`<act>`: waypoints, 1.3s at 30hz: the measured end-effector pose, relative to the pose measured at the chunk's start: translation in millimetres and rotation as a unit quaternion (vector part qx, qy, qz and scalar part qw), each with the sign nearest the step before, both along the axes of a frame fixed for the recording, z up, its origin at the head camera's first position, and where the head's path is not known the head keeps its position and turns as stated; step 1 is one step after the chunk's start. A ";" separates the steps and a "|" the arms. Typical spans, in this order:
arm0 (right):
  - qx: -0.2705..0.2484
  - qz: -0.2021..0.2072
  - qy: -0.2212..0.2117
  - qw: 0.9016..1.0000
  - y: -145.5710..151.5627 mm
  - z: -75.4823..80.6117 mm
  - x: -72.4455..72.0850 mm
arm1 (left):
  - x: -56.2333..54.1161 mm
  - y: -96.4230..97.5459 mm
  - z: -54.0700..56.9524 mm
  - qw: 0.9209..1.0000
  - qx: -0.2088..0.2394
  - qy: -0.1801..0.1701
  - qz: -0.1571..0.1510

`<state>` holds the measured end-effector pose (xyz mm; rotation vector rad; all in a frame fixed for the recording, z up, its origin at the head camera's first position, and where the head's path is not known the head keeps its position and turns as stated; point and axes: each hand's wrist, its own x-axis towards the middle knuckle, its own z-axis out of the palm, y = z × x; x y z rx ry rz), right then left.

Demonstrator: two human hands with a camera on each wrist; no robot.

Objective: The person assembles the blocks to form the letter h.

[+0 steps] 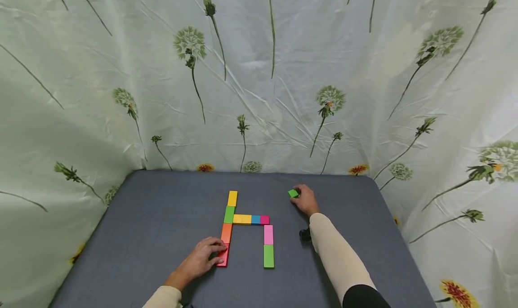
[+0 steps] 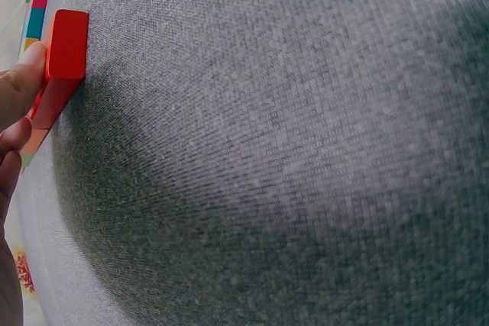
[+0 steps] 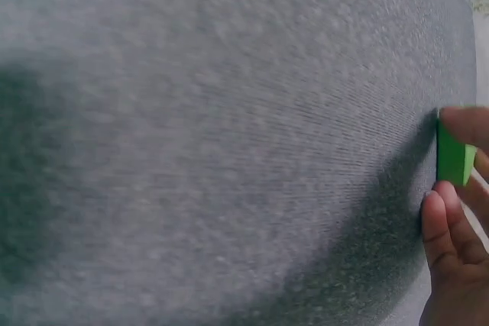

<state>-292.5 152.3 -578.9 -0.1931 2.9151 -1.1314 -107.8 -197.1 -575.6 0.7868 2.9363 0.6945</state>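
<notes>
My left hand (image 1: 200, 258) rests its thumb and fingertips on a red block (image 1: 223, 259), the near end of a column of blocks. In the left wrist view the thumb touches the red block (image 2: 67, 47). Above it in the column lie an orange block (image 1: 226, 232), a green block (image 1: 229, 214) and a yellow block (image 1: 232, 198). Towards the table's far side, my right hand (image 1: 306, 201) pinches a small green block (image 1: 293, 193) between thumb and fingers. The right wrist view shows this green block (image 3: 452, 154) close to the cloth, partly covered by the fingers.
Rightward from the column runs a row: yellow block (image 1: 242, 219), blue block (image 1: 255, 220), magenta block (image 1: 265, 220). Below its right end lie a pink block (image 1: 268, 234) and another green block (image 1: 269, 256). Grey cloth covers the table (image 1: 170, 200); a flowered curtain (image 1: 259, 96) hangs behind.
</notes>
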 end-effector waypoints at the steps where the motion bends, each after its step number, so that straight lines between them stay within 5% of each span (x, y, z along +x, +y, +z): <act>1: -0.004 0.002 -0.001 1.000 -0.6 -0.4 1.8 | 0.1 0.4 0.3 1.000 -0.001 0.001 -0.001; 12: -0.024 0.034 0.011 0.999 -13.1 -1.9 23.5 | 1.4 2.7 0.9 1.000 -0.023 -0.009 0.008; 29: -0.015 0.198 -0.007 0.980 -30.6 0.4 52.3 | -4.1 4.2 -1.2 0.999 -0.012 0.032 -0.025; 39: -0.027 0.216 -0.010 0.976 -31.6 0.7 57.2 | -4.5 6.2 -2.9 0.999 -0.022 0.028 -0.021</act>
